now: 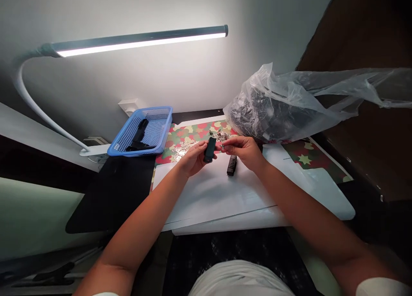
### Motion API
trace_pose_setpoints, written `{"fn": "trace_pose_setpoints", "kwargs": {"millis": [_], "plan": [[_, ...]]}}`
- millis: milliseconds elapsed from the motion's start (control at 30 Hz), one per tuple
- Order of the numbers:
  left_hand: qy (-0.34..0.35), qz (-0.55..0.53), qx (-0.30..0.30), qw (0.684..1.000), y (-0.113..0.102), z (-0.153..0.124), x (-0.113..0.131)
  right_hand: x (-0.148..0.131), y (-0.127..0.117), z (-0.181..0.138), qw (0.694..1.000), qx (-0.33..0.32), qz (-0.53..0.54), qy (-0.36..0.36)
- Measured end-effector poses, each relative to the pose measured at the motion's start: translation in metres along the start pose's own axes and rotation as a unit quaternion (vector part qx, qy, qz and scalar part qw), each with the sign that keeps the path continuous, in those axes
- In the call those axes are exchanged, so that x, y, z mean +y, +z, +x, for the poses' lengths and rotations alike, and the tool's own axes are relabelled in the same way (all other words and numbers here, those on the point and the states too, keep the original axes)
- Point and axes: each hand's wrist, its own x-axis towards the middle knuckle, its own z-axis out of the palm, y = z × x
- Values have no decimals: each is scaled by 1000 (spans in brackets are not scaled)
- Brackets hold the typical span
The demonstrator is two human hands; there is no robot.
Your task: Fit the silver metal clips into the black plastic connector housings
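My left hand (195,159) is closed around a small dark plastic case (210,150), held upright above the white sheet. Close to its right side, my right hand (243,151) pinches a tiny silvery metal part (222,146) between thumb and fingertips. On the sheet below the right hand lies a black ribbed plastic piece (231,165); its upper end is partly hidden by that hand. Just beyond the hands are a pile of small metal parts (221,135) and a scatter of flat silvery pieces (184,151).
A blue plastic basket (165,132) with black pieces inside stands at the back left. At the back right sits a clear plastic bag (270,111) full of dark items. A lit lamp bar (141,40) hangs above. White sheets (206,201) cover the table front.
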Motion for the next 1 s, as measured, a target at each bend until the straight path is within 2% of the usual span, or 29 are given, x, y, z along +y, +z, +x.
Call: {"fn": "trace_pose_setpoints", "kwargs": {"millis": [133,300,433,500,633,767,867,1000], "plan": [[-5,0,5,1000,3,1,-1,-2,-2,-2,1000,19,2,-9],[-31,54,-12,998,9,1,-3,-2,-6,0,999,33,-19,-26],[19,132,43,990,11,5,-6,-2,-8,1,998,44,-30,-39],[67,215,74,971,11,6,-8,1,-9,1,997,53,-40,-45],[148,375,113,908,12,5,-12,8,-7,0,990,66,-92,-86],[187,466,130,855,18,1,-14,10,-2,-4,962,83,-206,-159],[194,486,137,841,22,0,-14,7,0,-8,933,83,-283,-205],[194,490,138,839,23,1,-17,7,0,-10,902,91,-344,-242]]}}
